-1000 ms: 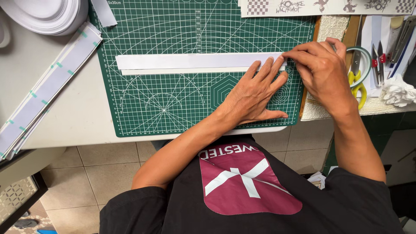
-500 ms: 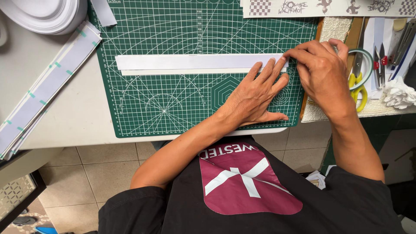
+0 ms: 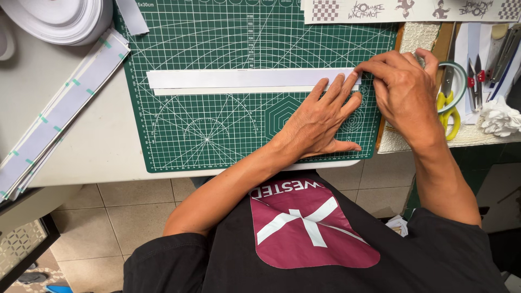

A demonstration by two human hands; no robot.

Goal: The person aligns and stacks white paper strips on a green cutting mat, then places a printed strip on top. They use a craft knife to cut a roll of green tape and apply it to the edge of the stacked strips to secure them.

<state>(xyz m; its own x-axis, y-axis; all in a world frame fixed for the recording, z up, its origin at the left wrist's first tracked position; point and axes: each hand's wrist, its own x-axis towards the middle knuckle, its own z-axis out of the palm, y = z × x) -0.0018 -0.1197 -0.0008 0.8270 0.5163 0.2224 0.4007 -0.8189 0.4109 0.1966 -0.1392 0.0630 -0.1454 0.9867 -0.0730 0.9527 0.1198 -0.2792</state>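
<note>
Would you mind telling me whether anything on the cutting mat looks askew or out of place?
Nothing stands out. The white strip lies straight along the grid of the green cutting mat, the left hand flat beside it and the right hand at its right end. Scissors rest off the mat.

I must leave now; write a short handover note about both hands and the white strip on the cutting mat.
Left hand: flat, palm down on the green cutting mat, fingertips on the right part of the long white strip.
Right hand: pinching the strip's right end with its fingertips.
Strip: lies flat along the mat, a narrower layer showing along its lower edge.
Done: strip laid out.
Left: work at the right end, unfinished.
Nearby: scissors right of the mat.
</note>
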